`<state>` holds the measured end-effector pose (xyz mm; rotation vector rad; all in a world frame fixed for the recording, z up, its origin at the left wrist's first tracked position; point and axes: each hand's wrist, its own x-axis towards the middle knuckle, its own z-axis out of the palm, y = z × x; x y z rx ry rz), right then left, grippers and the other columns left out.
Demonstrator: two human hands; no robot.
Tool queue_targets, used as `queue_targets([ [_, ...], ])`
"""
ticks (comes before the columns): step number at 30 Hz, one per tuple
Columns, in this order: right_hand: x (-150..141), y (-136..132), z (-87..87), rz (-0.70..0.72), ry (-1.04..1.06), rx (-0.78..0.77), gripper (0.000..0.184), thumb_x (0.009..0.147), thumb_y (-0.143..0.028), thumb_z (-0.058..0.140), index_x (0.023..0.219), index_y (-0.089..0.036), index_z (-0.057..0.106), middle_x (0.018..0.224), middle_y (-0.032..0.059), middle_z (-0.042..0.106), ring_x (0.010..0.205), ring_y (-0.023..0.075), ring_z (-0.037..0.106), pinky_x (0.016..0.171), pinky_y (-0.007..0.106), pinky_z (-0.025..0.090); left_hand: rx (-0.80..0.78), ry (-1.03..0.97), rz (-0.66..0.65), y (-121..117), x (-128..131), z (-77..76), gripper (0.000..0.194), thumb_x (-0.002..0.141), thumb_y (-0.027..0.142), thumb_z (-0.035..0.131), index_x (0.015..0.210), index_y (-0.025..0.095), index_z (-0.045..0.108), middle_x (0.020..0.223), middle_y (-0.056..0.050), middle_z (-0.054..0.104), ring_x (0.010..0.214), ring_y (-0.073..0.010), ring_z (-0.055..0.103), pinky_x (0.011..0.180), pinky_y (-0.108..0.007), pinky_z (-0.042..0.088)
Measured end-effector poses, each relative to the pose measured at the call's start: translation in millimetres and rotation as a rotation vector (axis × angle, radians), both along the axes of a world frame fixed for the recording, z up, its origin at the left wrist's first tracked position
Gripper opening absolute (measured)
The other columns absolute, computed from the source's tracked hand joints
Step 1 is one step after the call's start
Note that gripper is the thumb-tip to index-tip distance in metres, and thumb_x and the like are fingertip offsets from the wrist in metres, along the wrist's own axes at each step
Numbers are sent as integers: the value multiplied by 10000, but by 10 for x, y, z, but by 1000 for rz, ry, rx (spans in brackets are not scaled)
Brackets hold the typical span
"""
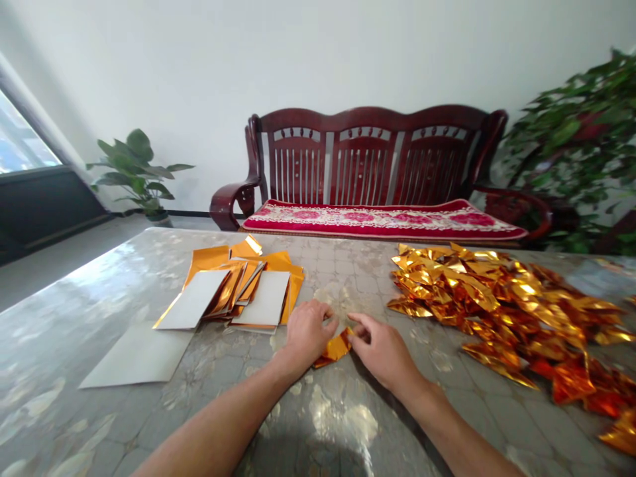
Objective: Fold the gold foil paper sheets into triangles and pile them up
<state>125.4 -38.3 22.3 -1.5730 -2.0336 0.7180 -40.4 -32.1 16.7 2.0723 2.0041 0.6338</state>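
Observation:
A small folded piece of gold foil paper [338, 348] is between my two hands, low over the table. My left hand [309, 328] is closed on its left side, fingers curled and partly hiding it. At the right end of the foil, my right hand [381, 352] grips the edge between thumb and fingers, the index finger bent above. To the left lies a loose stack of flat gold foil sheets [293, 291], some with the white back [264, 299] upward. A large heap of folded gold foil pieces [477, 291] spreads out on the right.
The patterned grey table [218, 424] has a glossy cover. One pale sheet [142, 354] lies apart, left of the stack. Behind the table stands a dark red wooden bench [365, 159] with a red and white cushion [382, 218]. Potted plants [136, 172] flank it on both sides.

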Motion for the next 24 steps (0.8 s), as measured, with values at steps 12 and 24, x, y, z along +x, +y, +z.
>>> queue_targets([
  [12,-17,18,-18,-116,-259,146,335,825,-278,574,1140,-281,687,828,7,742,793,187,678,592,258,367,-91,-160,-6,46,-58,19,183,778,321,664,942,244,694,796,27,711,753,-154,640,666,-244,416],
  [24,5,55,33,-115,-316,135,165,834,-289,571,888,-310,725,904,9,753,872,215,675,625,271,382,55,-43,-211,-29,-52,-31,147,891,252,573,916,262,717,1034,3,642,922,-144,623,781,-230,445],
])
